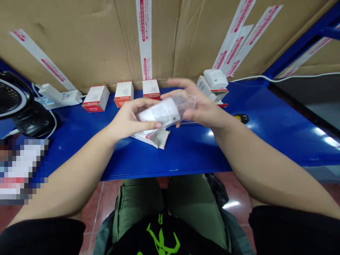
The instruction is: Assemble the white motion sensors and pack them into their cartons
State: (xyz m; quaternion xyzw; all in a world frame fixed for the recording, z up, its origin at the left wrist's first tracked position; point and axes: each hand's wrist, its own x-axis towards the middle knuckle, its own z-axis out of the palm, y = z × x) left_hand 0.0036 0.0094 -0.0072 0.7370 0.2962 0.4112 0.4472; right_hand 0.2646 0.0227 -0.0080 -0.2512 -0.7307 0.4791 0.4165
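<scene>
My left hand (130,118) is closed around a white plastic device (162,112) in a clear plastic bag, thumb along its near side. The bag's loose end (189,102) points right, into the space between the thumb and fingers of my right hand (200,102). That hand is open, its fingers spread and slightly blurred; whether it touches the bag is hard to see. Below the device lies an opened white and red carton (159,139), partly hidden by my left hand and the device.
Three small white and red boxes, a left one (96,98), a middle one (124,94) and a right one (151,88), line the back. Another white device (215,78) rests on an open box (205,86). A power strip (66,98) and black fan (29,113) stand left. A yellow-black object (242,118) lies right.
</scene>
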